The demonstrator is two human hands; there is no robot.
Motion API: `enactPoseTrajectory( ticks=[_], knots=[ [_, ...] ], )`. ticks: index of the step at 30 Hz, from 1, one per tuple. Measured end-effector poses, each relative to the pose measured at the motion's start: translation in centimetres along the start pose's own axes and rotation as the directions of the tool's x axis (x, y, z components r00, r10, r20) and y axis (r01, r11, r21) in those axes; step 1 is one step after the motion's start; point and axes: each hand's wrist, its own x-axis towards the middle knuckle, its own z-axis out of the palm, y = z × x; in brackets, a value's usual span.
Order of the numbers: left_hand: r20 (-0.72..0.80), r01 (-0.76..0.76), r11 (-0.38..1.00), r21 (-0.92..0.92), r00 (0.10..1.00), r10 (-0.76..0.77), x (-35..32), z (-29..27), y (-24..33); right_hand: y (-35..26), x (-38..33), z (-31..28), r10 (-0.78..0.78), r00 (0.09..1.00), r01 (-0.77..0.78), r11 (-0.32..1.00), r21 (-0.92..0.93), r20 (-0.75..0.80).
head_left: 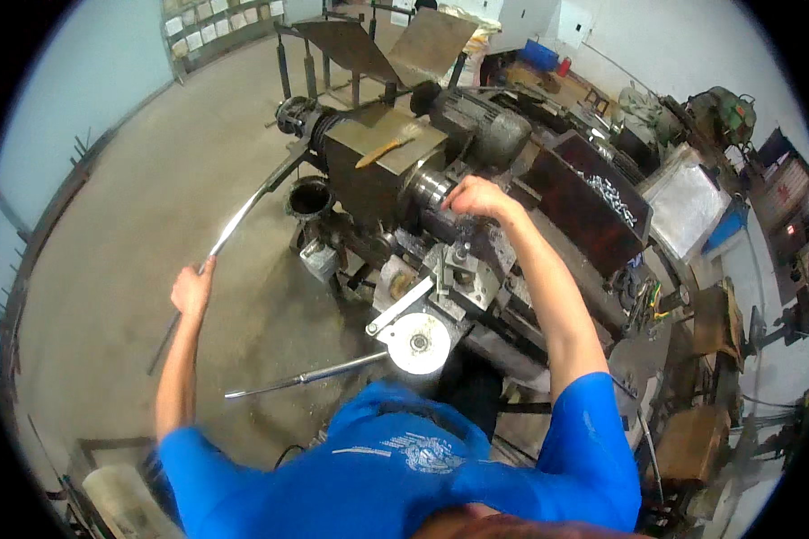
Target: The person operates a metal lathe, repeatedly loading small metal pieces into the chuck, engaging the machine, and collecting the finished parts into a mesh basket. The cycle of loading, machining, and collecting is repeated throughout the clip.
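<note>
My left hand (191, 290) is wrapped round a long metal lever (234, 225) that runs up to the left end of a lathe-like machine (368, 180). At the machine's shiny round chuck (431, 187), my right hand (476, 198) has its fingers closed near the front face. Whatever they pinch, if anything, is hidden. Below it sits a tool slide (466, 274) with metal blocks and a flat link arm (403, 307). A white round disc (419, 343) with a second metal handle (310, 374) lies close in front of my body.
A wooden-handled brush (382, 154) rests on the machine's top cover. To the right stands a dark bin (584, 202) with small metal parts in it. Behind are a motor (485, 126) and tilted metal sheets (436, 43). A wooden box (692, 443) stands at the right.
</note>
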Motion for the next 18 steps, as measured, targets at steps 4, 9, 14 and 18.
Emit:
enactPoseTrajectory(
  ticks=[4, 9, 14, 18],
  knots=[
    [-0.017, -0.078, 0.996, 0.032, 0.997, 0.079, -3.9, 0.8, 1.6, 1.6, 1.1, 0.1, 0.061, 0.998, -0.062, 0.997, -0.047, -0.019],
    [-0.037, -0.175, 0.984, -0.015, 0.984, 0.174, -3.3, 0.6, 1.4, 3.6, 0.0, -0.6, -0.291, 0.95, 0.308, 0.932, 0.193, -0.109],
    [-0.118, -0.59, 0.807, 0.027, 0.8, 0.589, -4.1, -2.2, 4.4, 2.2, -6.9, -0.1, -0.497, 0.733, 0.65, 0.714, 0.26, -0.465],
    [-0.15, -0.605, 0.343, -0.718, 0.616, 0.774, -9.2, -6.7, 16.3, 0.2, -12.4, 1.2, -0.505, 0.668, 0.718, 0.632, 0.292, -0.547]
  ],
)
